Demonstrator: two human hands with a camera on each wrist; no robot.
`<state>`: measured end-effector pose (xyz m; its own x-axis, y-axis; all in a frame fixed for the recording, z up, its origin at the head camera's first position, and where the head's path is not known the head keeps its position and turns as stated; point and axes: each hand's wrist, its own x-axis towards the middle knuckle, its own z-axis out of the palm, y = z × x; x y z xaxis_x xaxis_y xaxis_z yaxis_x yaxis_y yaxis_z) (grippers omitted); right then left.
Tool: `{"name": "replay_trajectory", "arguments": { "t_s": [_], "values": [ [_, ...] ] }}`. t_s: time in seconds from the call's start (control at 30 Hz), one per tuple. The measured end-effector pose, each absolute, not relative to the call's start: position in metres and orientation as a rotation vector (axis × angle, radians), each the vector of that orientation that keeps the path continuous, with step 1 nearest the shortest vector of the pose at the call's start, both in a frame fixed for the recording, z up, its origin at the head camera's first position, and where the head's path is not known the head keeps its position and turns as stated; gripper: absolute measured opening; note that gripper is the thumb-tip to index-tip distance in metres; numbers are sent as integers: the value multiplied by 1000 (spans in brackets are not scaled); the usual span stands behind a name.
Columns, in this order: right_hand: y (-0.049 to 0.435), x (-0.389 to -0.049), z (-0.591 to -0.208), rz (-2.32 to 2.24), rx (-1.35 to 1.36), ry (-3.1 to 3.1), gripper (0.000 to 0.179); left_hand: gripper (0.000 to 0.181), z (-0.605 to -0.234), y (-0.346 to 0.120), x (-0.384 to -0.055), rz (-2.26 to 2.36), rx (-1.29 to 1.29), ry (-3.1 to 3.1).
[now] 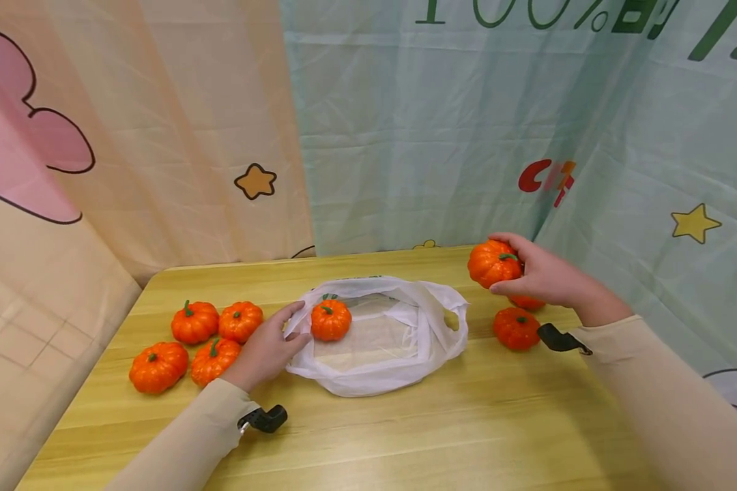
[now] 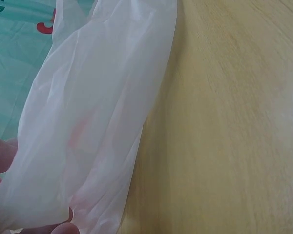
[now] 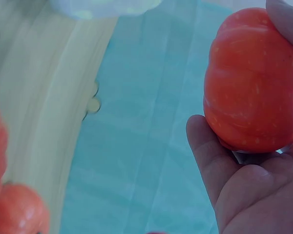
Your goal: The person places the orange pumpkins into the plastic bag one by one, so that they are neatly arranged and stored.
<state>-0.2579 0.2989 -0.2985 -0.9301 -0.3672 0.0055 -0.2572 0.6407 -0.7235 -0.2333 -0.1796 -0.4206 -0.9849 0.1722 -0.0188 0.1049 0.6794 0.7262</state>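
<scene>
A small orange toy pumpkin (image 1: 490,264) with a green stem is gripped by my right hand (image 1: 549,278), raised over the right part of the table. In the right wrist view the thumb and fingers hold that pumpkin (image 3: 254,83) from opposite sides. My left hand (image 1: 264,351) holds the left edge of a white plastic bag (image 1: 374,386), which lies with its mouth spread. In the left wrist view the bag film (image 2: 97,97) passes between the fingers and hides part of them. Inside the bag, near its left side, sits another pumpkin (image 1: 330,321).
Beneath my right hand are two more pumpkins, one in front (image 1: 516,329) and one partly hidden (image 1: 527,303). Several pumpkins (image 1: 158,368) cluster left of the bag, beside my left forearm. Printed curtains (image 1: 368,136) stand behind the wooden table (image 1: 405,436).
</scene>
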Motion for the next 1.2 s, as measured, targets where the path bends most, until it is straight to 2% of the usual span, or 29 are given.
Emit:
{"name": "replay_trajectory", "arguments": {
  "t_s": [0.43, 0.77, 1.2],
  "values": [
    [234, -267, -295, -1159, -635, 2646, 84, 70, -421, -179, -235, 1207, 227, 2797],
    [180, -274, -320, -986, -818, 2651, 88, 71, -422, -179, -237, 1223, 228, 2801],
    [132, -288, -366, -877, -647, 2661, 91, 70, -423, -178, -237, 1237, 240, 2803]
  ]
}}
